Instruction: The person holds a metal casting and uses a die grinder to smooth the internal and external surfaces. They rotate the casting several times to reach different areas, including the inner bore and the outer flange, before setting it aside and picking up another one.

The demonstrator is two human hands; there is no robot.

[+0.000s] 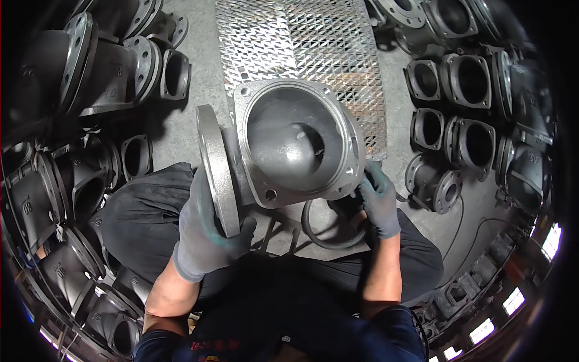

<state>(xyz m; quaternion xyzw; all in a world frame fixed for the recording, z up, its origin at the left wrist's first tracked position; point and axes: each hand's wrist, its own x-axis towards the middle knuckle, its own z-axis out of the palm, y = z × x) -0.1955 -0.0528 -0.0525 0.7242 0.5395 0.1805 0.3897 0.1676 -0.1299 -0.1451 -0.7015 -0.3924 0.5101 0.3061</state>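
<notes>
A grey cast-metal valve body [292, 148] is tilted in front of me, its wide round mouth facing up. The squarish rim around the mouth has bolt holes at its corners, and a smaller dark opening shows inside. On its left side stands a thick round flange [216, 169]. My left hand [208, 226], in a grey-green glove, is closed around this flange from below. My right hand [379, 199], gloved too, has its fingers bent against the casting's lower right edge; its fingertips are partly hidden. Beneath, a black hose [329, 246] loops close to my right hand.
A worn metal plate with a raised pattern [332, 42] lies on the concrete floor ahead. Similar flanged castings [129, 69] are stacked on the left. More castings [467, 81] stand in rows on the right, one [434, 184] near my right knee. A thin cable [463, 223] runs there.
</notes>
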